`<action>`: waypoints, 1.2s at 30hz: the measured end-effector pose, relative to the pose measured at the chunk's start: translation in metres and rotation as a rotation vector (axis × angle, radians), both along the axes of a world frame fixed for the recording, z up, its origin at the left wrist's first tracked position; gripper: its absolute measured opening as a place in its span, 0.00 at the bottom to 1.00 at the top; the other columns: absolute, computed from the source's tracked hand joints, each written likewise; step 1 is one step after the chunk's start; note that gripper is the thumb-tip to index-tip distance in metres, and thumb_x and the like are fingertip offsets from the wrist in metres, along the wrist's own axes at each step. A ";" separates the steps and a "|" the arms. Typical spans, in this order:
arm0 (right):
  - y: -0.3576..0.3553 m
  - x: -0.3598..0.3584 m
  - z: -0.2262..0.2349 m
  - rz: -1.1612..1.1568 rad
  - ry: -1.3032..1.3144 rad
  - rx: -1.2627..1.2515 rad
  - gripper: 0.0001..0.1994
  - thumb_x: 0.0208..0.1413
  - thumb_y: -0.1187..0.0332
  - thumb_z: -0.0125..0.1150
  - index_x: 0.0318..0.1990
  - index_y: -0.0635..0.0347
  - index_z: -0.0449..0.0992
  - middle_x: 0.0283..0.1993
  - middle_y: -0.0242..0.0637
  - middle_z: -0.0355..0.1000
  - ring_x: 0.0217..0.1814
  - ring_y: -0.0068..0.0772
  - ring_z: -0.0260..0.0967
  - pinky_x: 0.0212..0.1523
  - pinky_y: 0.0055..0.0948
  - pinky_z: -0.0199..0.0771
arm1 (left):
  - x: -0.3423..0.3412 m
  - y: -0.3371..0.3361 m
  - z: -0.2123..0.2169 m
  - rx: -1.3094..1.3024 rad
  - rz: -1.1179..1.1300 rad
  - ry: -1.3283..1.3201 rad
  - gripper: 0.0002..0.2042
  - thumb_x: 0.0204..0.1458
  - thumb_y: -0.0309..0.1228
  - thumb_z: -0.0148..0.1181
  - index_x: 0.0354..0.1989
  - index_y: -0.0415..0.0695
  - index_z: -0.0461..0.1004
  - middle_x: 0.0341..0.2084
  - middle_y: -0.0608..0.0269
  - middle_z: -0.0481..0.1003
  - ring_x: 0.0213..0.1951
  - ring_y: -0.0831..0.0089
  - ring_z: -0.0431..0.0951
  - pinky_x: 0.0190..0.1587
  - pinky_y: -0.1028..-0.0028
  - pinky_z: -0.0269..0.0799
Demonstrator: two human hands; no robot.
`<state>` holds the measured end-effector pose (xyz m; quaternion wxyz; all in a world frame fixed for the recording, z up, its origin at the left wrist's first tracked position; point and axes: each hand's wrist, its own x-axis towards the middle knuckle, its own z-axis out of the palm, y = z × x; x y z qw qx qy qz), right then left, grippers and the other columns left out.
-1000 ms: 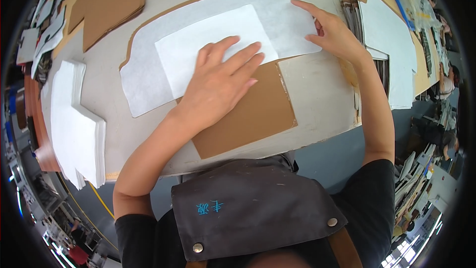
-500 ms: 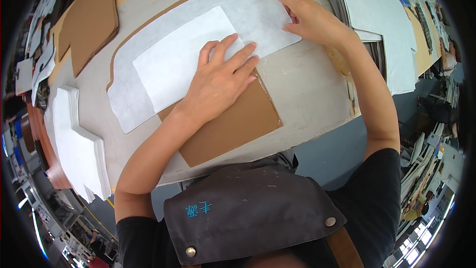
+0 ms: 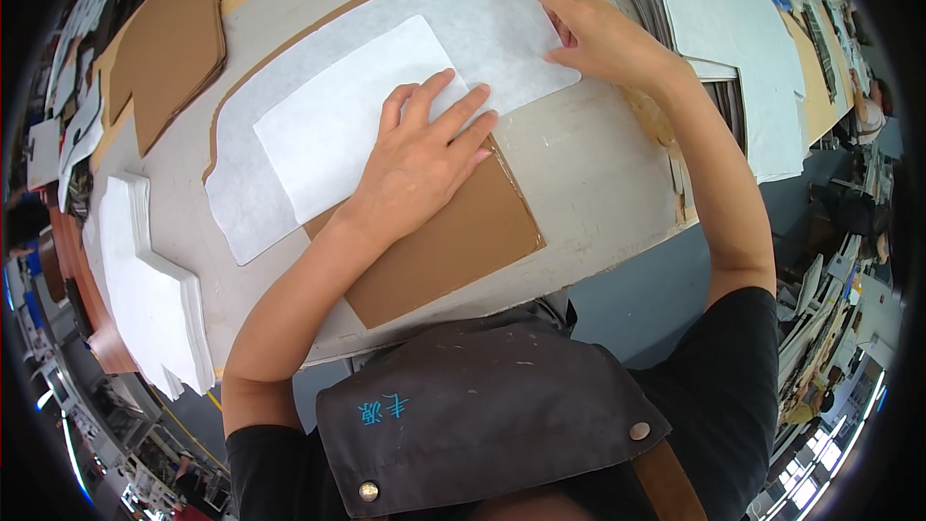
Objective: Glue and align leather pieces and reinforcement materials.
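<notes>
A large curved white sheet (image 3: 236, 174) lies over a brown piece whose edge shows along its far and left sides. On it sits a smaller white four-sided sheet (image 3: 328, 116), and below that a brown rectangular panel (image 3: 444, 251) reaches toward me. My left hand (image 3: 415, 154) rests flat with fingers spread, over the right side of the small sheet and the brown panel's top. At the large sheet's right end is my right hand (image 3: 598, 39), forefinger stretched along the far edge and thumb apart on the near side. Its other fingers curl inward, partly hidden.
Brown cut pieces (image 3: 178, 39) are stacked at the far left of the grey table (image 3: 608, 174). A pile of white cut sheets (image 3: 154, 289) hangs at the left edge. To the right stands a stack topped with white sheets (image 3: 728, 29).
The view has shifted very slightly. Both hands keep their places on the sheets, and nothing else has visibly moved.
</notes>
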<state>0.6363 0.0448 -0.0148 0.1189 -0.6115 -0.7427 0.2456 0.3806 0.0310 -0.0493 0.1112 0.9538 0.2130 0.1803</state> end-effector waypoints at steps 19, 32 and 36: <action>-0.016 -0.035 0.009 -0.105 -0.076 0.262 0.15 0.47 0.82 0.53 0.45 0.64 0.69 0.38 0.44 0.70 0.39 0.46 0.71 0.40 0.39 0.71 | -0.116 0.041 0.004 0.028 0.578 -0.178 0.10 0.45 0.23 0.61 0.37 0.40 0.76 0.35 0.60 0.75 0.42 0.61 0.70 0.44 0.67 0.66; 0.034 -0.088 -0.015 0.177 -0.055 0.503 0.16 0.47 0.75 0.61 0.45 0.63 0.72 0.44 0.41 0.69 0.47 0.43 0.67 0.47 0.37 0.70 | -0.138 0.076 0.009 -0.341 0.627 -0.067 0.03 0.45 0.23 0.62 0.27 0.38 0.76 0.25 0.61 0.73 0.34 0.69 0.71 0.39 0.71 0.68; 0.042 -0.098 -0.013 0.185 -0.060 0.427 0.19 0.46 0.73 0.63 0.48 0.61 0.72 0.48 0.40 0.68 0.55 0.42 0.62 0.53 0.36 0.66 | -0.137 0.071 0.014 -0.209 0.566 -0.097 0.02 0.45 0.22 0.60 0.25 0.39 0.73 0.26 0.62 0.74 0.34 0.68 0.72 0.38 0.72 0.69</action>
